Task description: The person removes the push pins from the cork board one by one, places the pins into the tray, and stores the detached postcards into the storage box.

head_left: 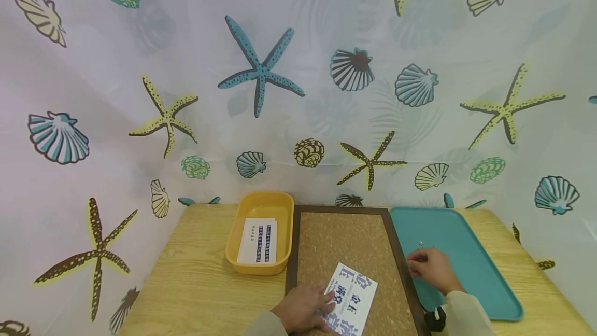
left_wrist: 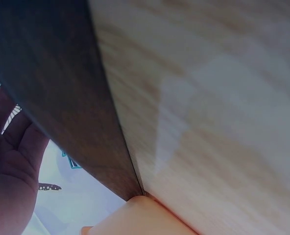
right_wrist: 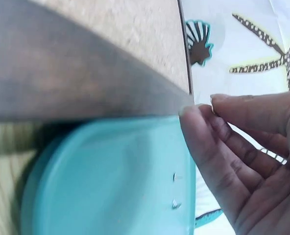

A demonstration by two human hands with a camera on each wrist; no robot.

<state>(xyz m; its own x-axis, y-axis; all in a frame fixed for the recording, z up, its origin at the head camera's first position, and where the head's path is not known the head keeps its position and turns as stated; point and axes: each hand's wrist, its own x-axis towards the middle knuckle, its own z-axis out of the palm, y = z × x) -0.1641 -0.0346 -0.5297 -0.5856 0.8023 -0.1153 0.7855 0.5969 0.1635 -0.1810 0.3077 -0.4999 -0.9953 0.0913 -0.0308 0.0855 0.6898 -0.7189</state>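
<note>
A white card [head_left: 352, 299] printed with large blue characters lies on the cork board [head_left: 345, 237], near its front edge. My left hand [head_left: 303, 307] rests flat on the card's left end, fingers straight; in the left wrist view only its palm [left_wrist: 10, 166] shows beside the board's dark frame [left_wrist: 52, 88]. My right hand [head_left: 415, 263] hovers over the left edge of the teal tray [head_left: 466, 253]. In the right wrist view, the thumb and forefinger of my right hand [right_wrist: 208, 105] meet at their tips above the teal tray [right_wrist: 110, 186]; nothing shows between them. Two small pins [right_wrist: 174, 177] lie in the tray.
A yellow tray [head_left: 259, 232] holding a stack of printed cards stands left of the board. One small pin [head_left: 421, 243] lies in the teal tray ahead of my right hand. The wooden table [head_left: 196, 279] is backed and flanked by a seashell-patterned curtain [head_left: 261, 77].
</note>
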